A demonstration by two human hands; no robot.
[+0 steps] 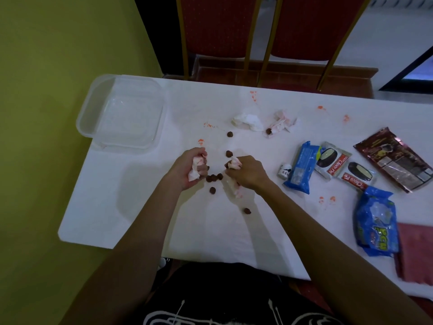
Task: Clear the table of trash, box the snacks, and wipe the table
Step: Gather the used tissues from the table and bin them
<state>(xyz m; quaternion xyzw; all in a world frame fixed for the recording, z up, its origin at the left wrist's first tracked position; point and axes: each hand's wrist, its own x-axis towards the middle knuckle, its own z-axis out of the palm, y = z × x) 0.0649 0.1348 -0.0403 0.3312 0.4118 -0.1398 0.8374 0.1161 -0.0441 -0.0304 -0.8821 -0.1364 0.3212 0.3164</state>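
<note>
Head view: looking down on a white worktop point(112, 207) spotted with red stains. Finding a clear plastic box point(124, 118) sitting at the far left corner and overhanging the left edge. Seeing, far right of the box, a red cloth point(414, 252) lying at the near edge, a dark foil snack bag point(396, 160) lying flat, and a blue snack bag point(377, 221) resting nearer than it. Noting, between those and the box, a blue biscuit pack point(301, 167) and two Choco Pie packs point(332, 161) lying side by side. Curling the left hand point(189, 167) round a crumpled white tissue point(195, 171), near-right of the box. Pinching a stained tissue point(234, 163) in the fingertips of the right hand point(246, 172), slightly further right of the box, with another wad point(234, 187) lying under that wrist. Seeing two more crumpled tissues point(247, 119) lying right of the box toward the far edge. Spotting a small white bottle point(284, 171) standing just beside the biscuit pack, on the side facing the box. Finding small brown balls point(213, 177) scattered between and around both hands, right of the box.
</note>
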